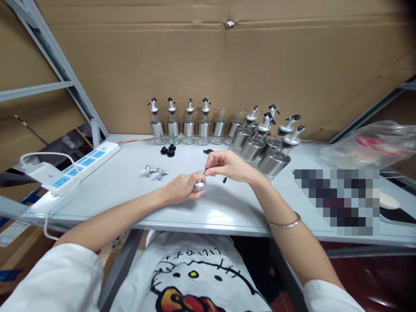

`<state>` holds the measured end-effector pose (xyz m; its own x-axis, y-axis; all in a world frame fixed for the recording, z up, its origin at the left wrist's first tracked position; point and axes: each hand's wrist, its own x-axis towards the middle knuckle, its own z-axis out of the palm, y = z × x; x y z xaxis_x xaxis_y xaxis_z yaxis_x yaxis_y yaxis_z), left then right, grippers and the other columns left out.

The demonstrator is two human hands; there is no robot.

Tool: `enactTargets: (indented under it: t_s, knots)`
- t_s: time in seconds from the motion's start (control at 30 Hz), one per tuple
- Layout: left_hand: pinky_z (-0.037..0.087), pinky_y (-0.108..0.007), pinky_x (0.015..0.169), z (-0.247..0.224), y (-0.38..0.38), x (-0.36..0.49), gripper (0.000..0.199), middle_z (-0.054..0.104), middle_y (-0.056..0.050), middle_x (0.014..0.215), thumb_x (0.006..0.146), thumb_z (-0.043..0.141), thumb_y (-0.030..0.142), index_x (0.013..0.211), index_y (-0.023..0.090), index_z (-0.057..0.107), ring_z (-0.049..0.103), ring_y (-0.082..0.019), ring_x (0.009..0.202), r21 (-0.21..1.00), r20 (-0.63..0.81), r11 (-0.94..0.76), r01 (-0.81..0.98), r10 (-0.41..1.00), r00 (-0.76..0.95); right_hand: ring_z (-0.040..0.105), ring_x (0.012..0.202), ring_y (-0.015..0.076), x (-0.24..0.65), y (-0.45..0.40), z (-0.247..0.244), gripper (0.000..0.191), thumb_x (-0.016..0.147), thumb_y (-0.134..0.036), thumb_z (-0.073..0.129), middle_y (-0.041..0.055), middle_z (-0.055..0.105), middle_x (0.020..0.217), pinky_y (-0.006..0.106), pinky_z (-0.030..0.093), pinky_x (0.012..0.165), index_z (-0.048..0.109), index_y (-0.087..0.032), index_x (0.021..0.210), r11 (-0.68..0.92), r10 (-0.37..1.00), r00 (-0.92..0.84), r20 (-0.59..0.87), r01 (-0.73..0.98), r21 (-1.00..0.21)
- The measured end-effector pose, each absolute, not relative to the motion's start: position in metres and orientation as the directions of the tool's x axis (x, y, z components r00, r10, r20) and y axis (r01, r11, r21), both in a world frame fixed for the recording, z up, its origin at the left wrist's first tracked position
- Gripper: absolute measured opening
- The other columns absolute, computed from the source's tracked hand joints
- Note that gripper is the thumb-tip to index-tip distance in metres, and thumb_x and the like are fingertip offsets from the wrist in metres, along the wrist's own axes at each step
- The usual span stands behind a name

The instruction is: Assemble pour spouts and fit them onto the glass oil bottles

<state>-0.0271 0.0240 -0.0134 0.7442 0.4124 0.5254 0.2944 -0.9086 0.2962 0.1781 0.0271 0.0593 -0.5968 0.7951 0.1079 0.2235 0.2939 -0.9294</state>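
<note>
My left hand (182, 188) is closed around a silver pourer top (199, 186), held just above the table. At its upper end, my right hand (229, 165) pinches with thumb and fingertips; a tiny dark bit shows there, too small to name. Two more silver pourer tops (155, 172) lie on the table to the left of my left hand. Behind them sit several black stoppers (168, 151) in a cluster. Small black parts (208, 151) lie behind my right hand, and another small black piece (225, 180) rests below it.
Glass bottles with steel sleeves (189, 130) line the back of the white table (130, 190), most fitted with pourers. More bottles (274, 161) crowd the right, close to my right forearm. A power strip (87, 162) with a white cable is at left, a plastic bag (370, 143) at right.
</note>
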Motion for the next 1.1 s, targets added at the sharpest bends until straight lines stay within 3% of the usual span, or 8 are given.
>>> enactTargets:
  t_s: [0.2,0.4,0.7,0.93,1.1]
  knots:
    - [0.036,-0.019,0.051,-0.012,0.024,-0.028,0.018,0.058,0.003,0.074,0.090,0.043,0.031,0.101,0.019,0.038,0.044,-0.006,0.045,0.316,0.470,-0.887,0.337,0.455,0.756,0.048,0.054,0.0090,0.175,0.026,0.060,0.033,0.071,-0.046,0.070,-0.0024,0.055,0.057,0.023,0.035,0.051,0.057,-0.016,0.067,0.335,0.804,-0.582,0.124,0.271,-0.902]
    - [0.035,-0.019,0.050,-0.011,0.022,-0.027,0.016,0.047,0.009,0.060,0.090,0.043,0.032,0.098,0.020,0.038,0.039,-0.007,0.041,0.314,0.474,-0.894,0.321,0.440,0.763,0.046,0.053,0.0085,0.170,0.025,0.059,0.039,0.074,-0.051,0.067,-0.0031,0.052,0.054,0.023,0.035,0.052,0.054,-0.016,0.062,0.353,0.810,-0.571,0.137,0.288,-0.890]
    - [0.033,-0.019,0.049,-0.012,0.023,-0.028,0.017,0.042,0.010,0.056,0.091,0.040,0.033,0.100,0.019,0.037,0.041,-0.008,0.042,0.292,0.486,-0.904,0.312,0.421,0.766,0.040,0.049,0.0072,0.167,0.027,0.051,0.044,0.077,-0.055,0.060,-0.0047,0.048,0.051,0.023,0.031,0.051,0.043,-0.019,0.059,0.403,0.809,-0.564,0.165,0.329,-0.854]
    - [0.035,-0.020,0.050,-0.013,0.023,-0.027,0.018,0.045,0.009,0.056,0.090,0.041,0.034,0.099,0.019,0.040,0.043,-0.009,0.043,0.299,0.448,-0.896,0.329,0.436,0.780,0.033,0.048,0.0064,0.163,0.022,0.053,0.042,0.090,-0.040,0.044,-0.0058,0.040,0.048,0.024,0.028,0.052,0.040,-0.018,0.055,0.448,0.806,-0.578,0.129,0.453,-0.771]
    - [0.035,-0.019,0.050,-0.012,0.023,-0.027,0.014,0.048,0.009,0.057,0.089,0.043,0.030,0.097,0.019,0.041,0.045,-0.008,0.043,0.277,0.458,-0.905,0.323,0.420,0.783,0.028,0.049,0.0059,0.160,0.021,0.053,0.040,0.090,-0.029,0.041,-0.0062,0.035,0.048,0.024,0.025,0.053,0.036,-0.017,0.052,0.447,0.816,-0.567,0.115,0.492,-0.747]
